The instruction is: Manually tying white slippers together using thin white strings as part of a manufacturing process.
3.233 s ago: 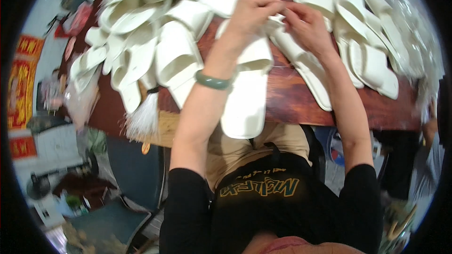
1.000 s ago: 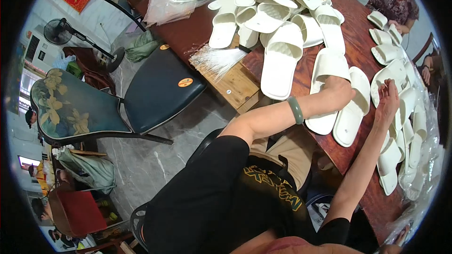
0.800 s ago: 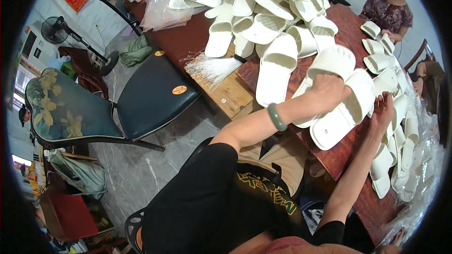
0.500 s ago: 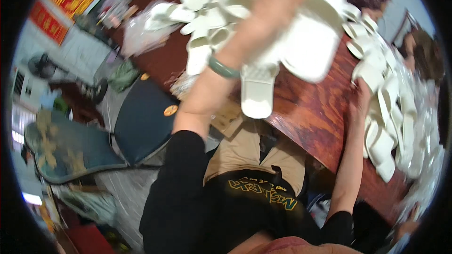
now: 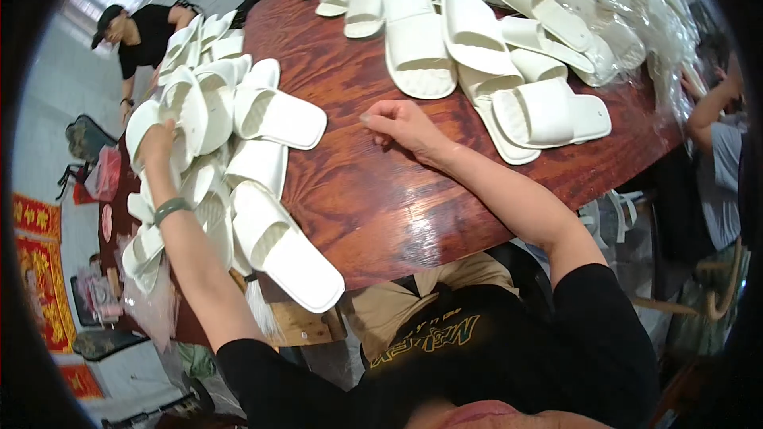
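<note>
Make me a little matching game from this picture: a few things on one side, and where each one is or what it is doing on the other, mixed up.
Things
1. left hand
2. right hand
3. green bracelet
4. clear plastic bags

Places or states
A. resting loosely curled on bare wood of the table
B. around the left wrist
C. on the pile of white slippers at the table's left side
D. heaped at the table's far right edge, behind more slippers

Pairs: 1-C, 2-A, 3-B, 4-D
</note>
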Action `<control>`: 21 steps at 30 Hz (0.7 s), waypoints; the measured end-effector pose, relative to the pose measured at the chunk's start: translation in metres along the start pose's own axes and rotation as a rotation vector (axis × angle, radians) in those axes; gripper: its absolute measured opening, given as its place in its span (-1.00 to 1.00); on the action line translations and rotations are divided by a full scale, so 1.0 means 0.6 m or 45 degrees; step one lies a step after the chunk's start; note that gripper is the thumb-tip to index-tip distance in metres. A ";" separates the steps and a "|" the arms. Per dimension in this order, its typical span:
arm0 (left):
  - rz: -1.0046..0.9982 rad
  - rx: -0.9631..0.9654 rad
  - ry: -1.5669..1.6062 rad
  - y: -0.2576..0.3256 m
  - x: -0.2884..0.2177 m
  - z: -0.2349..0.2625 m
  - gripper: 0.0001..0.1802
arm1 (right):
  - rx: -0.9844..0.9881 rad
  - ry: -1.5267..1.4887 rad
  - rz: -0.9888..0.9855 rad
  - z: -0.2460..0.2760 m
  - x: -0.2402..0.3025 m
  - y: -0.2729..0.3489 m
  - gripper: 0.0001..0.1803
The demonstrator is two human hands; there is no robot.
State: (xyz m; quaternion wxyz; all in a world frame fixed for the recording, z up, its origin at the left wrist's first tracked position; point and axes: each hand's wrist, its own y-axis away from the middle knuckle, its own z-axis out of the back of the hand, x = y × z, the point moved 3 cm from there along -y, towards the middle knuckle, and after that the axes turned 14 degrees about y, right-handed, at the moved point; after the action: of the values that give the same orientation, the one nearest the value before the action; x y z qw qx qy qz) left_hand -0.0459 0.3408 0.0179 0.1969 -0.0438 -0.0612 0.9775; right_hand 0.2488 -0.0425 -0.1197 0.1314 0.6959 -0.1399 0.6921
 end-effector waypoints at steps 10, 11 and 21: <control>0.034 -0.005 -0.010 0.033 -0.014 0.003 -0.27 | 0.053 -0.045 -0.014 -0.014 -0.012 -0.011 -0.77; 0.042 -0.059 -0.060 0.043 -0.025 0.004 -0.26 | 0.047 -0.035 -0.039 -0.013 -0.012 -0.010 -0.77; 0.121 -0.432 0.209 0.213 -0.082 0.113 -0.30 | -0.011 0.179 0.234 -0.022 -0.031 -0.013 -0.74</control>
State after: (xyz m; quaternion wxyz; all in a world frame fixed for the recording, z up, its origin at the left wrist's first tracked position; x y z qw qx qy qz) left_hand -0.0564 0.1975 0.0702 0.1447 -0.1587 -0.2067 0.9545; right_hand 0.2392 -0.0299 -0.1381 0.0798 0.6292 -0.1965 0.7477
